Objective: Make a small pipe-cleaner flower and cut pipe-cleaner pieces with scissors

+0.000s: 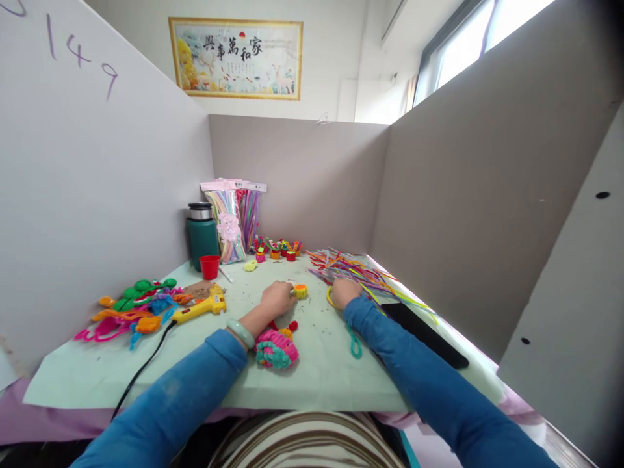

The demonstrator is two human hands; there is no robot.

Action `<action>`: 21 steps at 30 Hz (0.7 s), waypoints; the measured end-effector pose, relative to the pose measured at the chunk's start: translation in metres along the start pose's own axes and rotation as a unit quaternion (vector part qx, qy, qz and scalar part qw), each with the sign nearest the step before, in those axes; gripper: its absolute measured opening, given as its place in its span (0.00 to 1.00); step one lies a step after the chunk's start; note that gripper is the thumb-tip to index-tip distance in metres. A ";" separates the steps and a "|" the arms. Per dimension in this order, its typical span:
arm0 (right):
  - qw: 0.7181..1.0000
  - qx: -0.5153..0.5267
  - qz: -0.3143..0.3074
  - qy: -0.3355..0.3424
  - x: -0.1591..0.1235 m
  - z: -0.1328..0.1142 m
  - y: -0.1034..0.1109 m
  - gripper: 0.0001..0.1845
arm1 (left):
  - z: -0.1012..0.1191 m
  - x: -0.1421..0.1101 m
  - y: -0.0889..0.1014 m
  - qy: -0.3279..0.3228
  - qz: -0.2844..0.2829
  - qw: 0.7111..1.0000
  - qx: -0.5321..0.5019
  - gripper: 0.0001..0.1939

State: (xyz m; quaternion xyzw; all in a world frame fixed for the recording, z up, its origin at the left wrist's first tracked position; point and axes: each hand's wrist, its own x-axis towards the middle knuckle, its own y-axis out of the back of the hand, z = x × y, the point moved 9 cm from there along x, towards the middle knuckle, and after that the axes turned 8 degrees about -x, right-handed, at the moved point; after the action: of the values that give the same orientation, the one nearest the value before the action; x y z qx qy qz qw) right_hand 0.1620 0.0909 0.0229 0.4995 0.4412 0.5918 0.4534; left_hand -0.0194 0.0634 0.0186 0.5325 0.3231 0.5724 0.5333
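Yellow piece (pixel 301 291), by the left hand (pixel 279 299), whose curled fingers' grip is unclear, could roll if nudged, while the right hand (pixel 346 292), closed round a yellow strip (pixel 329 298), could drag the pile (pixel 344 265) by tugging.

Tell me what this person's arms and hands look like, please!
Both arms have long blue sleeves: the left sleeve has a pale smudge on the forearm, the right sleeve looks plainer. A smooth, pale green bangle circles the left wrist. Neither the left hand nor the right hand wears a glove.
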 end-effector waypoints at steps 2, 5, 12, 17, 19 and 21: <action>0.998 0.002 0.064 0.006 -0.004 -0.004 0.013 0.18 | 0.002 0.000 0.000 -0.014 0.004 1.000 0.009 0.17; 0.982 0.063 0.128 0.126 -0.011 -0.034 0.023 0.19 | 0.004 0.000 -0.001 -0.030 0.013 0.999 0.018 0.16; 0.938 0.184 0.121 0.266 -0.019 -0.076 0.006 0.28 | 0.003 0.000 0.000 -0.042 0.008 0.999 -0.014 0.15; 0.934 0.184 0.164 0.260 -0.021 -0.076 0.007 0.19 | 0.006 0.002 -0.002 -0.062 -0.016 0.995 -0.071 0.12; 0.928 0.187 0.183 0.264 -0.022 -0.076 0.010 0.17 | 0.007 0.004 -0.002 -0.066 -0.009 0.993 -0.100 0.12; 0.919 0.198 0.206 0.272 -0.025 -0.077 0.014 0.16 | 0.006 0.006 -0.001 -0.065 0.007 0.988 -0.139 0.16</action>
State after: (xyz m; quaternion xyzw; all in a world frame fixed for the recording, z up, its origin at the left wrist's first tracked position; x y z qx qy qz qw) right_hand 0.0870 0.0587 0.0228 0.4782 0.5431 0.6860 0.0760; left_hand -0.0126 0.0681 0.0206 0.4914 0.2012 0.5801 0.6176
